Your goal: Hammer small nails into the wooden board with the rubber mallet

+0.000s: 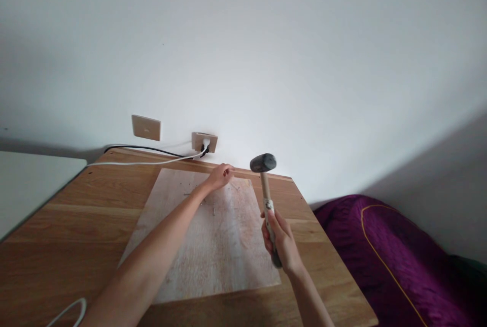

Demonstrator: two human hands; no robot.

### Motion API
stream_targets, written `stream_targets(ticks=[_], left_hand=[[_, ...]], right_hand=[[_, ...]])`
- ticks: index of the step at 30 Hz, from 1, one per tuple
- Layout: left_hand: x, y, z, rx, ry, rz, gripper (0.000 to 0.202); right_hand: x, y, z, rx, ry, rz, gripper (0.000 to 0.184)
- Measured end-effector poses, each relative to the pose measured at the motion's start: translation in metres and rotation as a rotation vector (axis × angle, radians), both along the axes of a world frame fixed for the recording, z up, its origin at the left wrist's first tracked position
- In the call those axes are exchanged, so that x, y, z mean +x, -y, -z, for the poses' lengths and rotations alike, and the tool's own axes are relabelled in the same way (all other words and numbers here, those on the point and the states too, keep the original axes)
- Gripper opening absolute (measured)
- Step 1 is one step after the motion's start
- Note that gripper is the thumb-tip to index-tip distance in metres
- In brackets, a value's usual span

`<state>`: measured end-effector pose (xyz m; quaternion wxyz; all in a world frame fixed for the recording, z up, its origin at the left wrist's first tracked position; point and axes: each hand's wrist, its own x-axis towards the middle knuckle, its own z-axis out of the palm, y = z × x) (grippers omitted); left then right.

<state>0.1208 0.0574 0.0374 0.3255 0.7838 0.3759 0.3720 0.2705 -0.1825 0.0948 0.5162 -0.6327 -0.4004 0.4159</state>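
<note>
My right hand (280, 240) is wrapped round the wooden handle of a hammer (265, 185), whose dark head is raised above the far right corner of a pale plywood board (216, 246). My left hand (220, 175) reaches out over the board's far edge, fingers pinched together on something too small to make out. A few small nails (213, 210) stand in the board below that hand. The board lies flat on a wooden table (76, 225).
A white cable (144, 162) and a black cable run along the table's far edge to a wall socket (204, 141). A blank wall plate (146, 127) sits left of it. A purple blanket (388, 261) lies right of the table. A white surface (26, 185) adjoins at left.
</note>
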Motion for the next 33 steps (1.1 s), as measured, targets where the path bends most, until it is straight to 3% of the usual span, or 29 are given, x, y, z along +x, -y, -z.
stream_targets(ticks=[3, 5, 9, 12, 14, 19, 23, 26, 29, 33], left_hand=[[-0.014, -0.006, -0.016, -0.021, 0.024, -0.031, 0.027], [-0.022, -0.005, -0.03, -0.025, -0.02, 0.045, 0.025], [-0.032, 0.004, -0.059, -0.011, -0.151, 0.261, 0.024], [-0.039, 0.015, -0.07, 0.017, -0.267, 0.367, 0.023], [-0.045, 0.023, -0.066, 0.038, -0.37, 0.39, 0.023], [-0.06, 0.043, -0.037, 0.053, -0.5, 0.33, 0.031], [-0.064, 0.047, -0.028, 0.066, -0.52, 0.351, 0.029], [-0.056, 0.038, -0.031, 0.061, -0.427, 0.376, 0.024], [-0.038, 0.024, -0.031, 0.01, -0.212, 0.319, 0.021], [-0.017, 0.014, -0.016, -0.03, -0.081, 0.201, 0.017]], right_hand=[[-0.002, -0.004, 0.021, -0.173, 0.047, -0.038, 0.072], [-0.003, -0.003, 0.028, -0.194, 0.037, -0.027, 0.073], [-0.002, 0.005, 0.025, -0.112, -0.043, 0.065, 0.069], [0.0, 0.011, 0.025, -0.101, -0.093, 0.104, 0.069], [0.002, 0.012, 0.032, -0.133, -0.116, 0.107, 0.072], [0.002, 0.011, 0.051, -0.212, -0.144, 0.096, 0.078], [0.001, 0.009, 0.053, -0.189, -0.142, 0.119, 0.077], [0.0, 0.009, 0.05, -0.202, -0.143, 0.106, 0.077], [-0.001, 0.01, 0.051, -0.199, -0.134, 0.117, 0.077], [-0.001, 0.011, 0.056, -0.168, -0.125, 0.142, 0.076]])
